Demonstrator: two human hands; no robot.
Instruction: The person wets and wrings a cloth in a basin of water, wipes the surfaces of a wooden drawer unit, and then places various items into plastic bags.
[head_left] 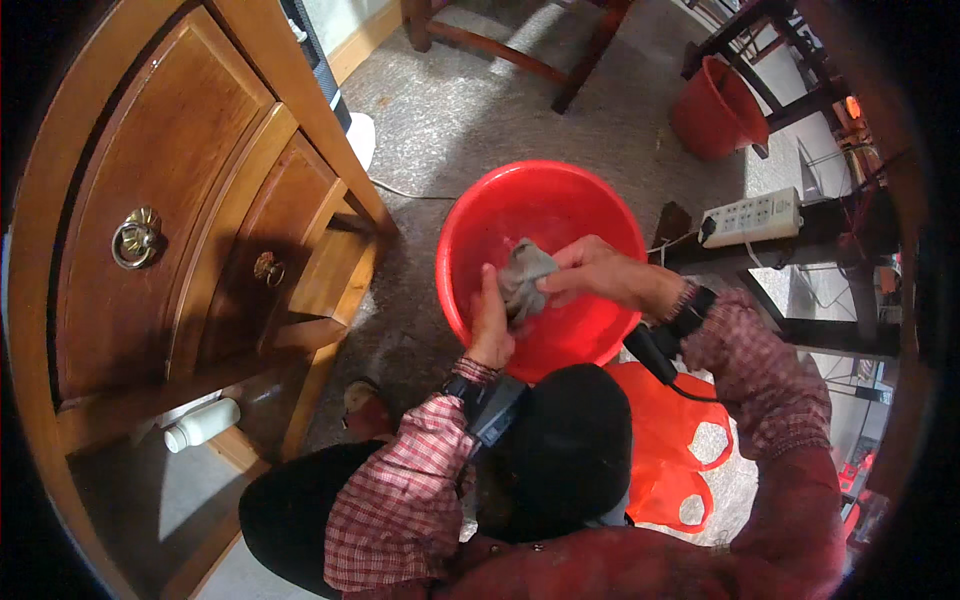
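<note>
Plaid sleeves (400,495) flank your dark-clad knee (570,430) while your right hand (600,273) pinches a grey cloth (527,272) against your left hand (490,325) — its grip unclear — over the red basin (485,220), probably so drips stay off the floor (420,120).

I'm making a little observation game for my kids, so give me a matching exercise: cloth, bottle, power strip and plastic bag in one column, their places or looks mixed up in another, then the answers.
Things:
1. Cloth
2. Bottle
3. Power strip
4. Plastic bag

Places or looks:
A. White, lying below the drawers
B. Orange-red, with loop handles
C. Grey, between the left hand and right hand, over the red basin
D. At the right, by a dark wooden bar

Right pairs: 1-C, 2-A, 3-D, 4-B
</note>
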